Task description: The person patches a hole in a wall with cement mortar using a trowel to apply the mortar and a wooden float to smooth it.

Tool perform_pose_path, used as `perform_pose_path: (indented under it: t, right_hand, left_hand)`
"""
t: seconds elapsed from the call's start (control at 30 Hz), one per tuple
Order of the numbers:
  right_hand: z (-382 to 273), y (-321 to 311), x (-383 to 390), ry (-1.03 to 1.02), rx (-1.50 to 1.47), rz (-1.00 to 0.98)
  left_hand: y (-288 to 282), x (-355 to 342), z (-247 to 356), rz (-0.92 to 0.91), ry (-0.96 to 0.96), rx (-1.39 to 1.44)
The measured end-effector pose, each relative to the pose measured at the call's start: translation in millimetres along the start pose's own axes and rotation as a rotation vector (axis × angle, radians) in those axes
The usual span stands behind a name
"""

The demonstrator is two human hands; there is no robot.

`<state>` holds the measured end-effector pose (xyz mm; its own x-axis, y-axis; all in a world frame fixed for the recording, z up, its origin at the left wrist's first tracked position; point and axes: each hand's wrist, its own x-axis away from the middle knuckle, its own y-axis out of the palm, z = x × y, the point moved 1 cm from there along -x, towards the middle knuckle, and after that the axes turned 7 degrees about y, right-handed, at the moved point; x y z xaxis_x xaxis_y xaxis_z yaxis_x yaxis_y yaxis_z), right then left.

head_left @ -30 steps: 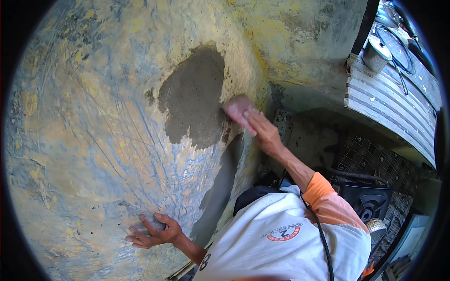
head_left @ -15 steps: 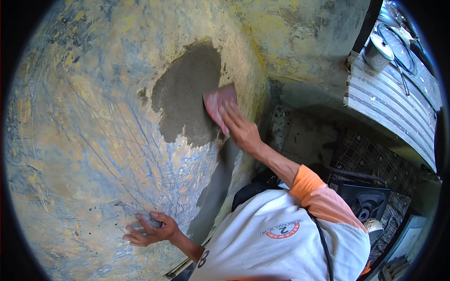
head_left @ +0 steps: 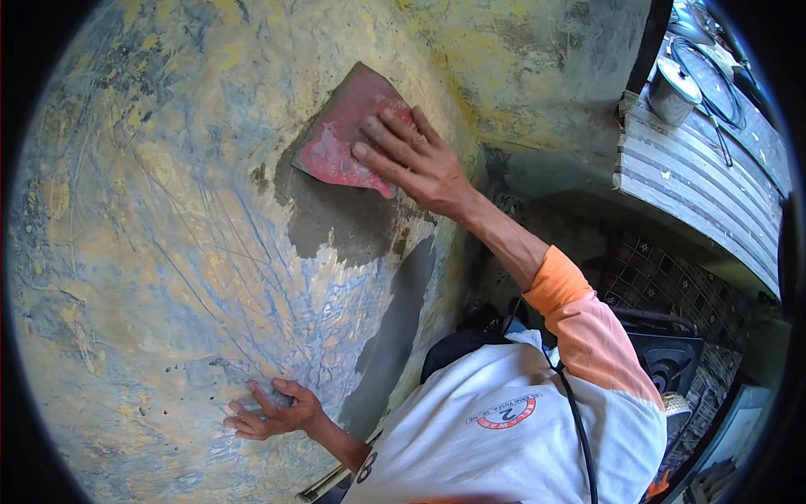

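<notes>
Pressed against the rough, mottled wall (head_left: 168, 252) is a flat red sheet-like pad (head_left: 336, 151) with worn, greyish edges. My right hand (head_left: 411, 160) holds it with the fingers laid over its face, and the pad covers the upper part of a dark grey, fresh-looking plaster patch (head_left: 336, 220). Below, a second grey patch (head_left: 390, 328) runs down near the wall's corner. My left hand (head_left: 273, 412) rests on the wall lower down, its fingers spread and nothing seen in it.
An adjoining wall (head_left: 537, 67) meets this one at the corner. On the right, a corrugated sheet (head_left: 697, 176) carries a lidded pot (head_left: 674, 91) and a looped black cable (head_left: 714, 84). A black stove (head_left: 667, 357) stands below it, beside my right sleeve.
My right hand has moved the pad up and left across the plaster patch; its broad face now lies on the wall. My left hand has stayed nearly in place.
</notes>
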<state>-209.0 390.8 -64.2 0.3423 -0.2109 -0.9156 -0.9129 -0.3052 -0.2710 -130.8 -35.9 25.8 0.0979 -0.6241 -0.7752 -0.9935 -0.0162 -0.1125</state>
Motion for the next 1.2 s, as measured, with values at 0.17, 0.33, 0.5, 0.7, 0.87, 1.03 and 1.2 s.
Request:
perform_pose_path:
  t: [0.17,0.33,0.5,0.7,0.87,1.03,1.2]
  right_hand:
    - [-7.4,25.7,69.5,0.101,-0.107,-0.122]
    - [-17.8,-2.1,155.1,0.188,-0.058,-0.348]
    - [17.0,-23.0,152.0,0.573,-0.157,-0.195]
    - [41.8,6.7,74.8,0.915,-0.364,-0.207]
    - [-30.4,4.3,140.9,0.562,-0.238,-0.291]
    - [-47.4,-30.3,186.8,0.48,-0.332,-0.388]
    - [-10.1,-23.7,106.0,0.854,-0.219,-0.294]
  left_hand:
    - [2.7,0.0,1.2,-0.004,-0.006,-0.003]
    - [-1.0,-0.4,-1.2,-0.007,-0.009,-0.007]
    - [0.1,-0.6,0.3,-0.026,-0.006,-0.014]
    - [2.4,-3.9,1.0,-0.002,0.0,0.006]
    - [3.7,-6.6,4.0,-0.001,0.004,0.01]
    - [1.8,-5.2,-0.7,0.01,0.012,0.013]
    - [3.2,5.4,1.9,-0.045,-0.048,0.029]
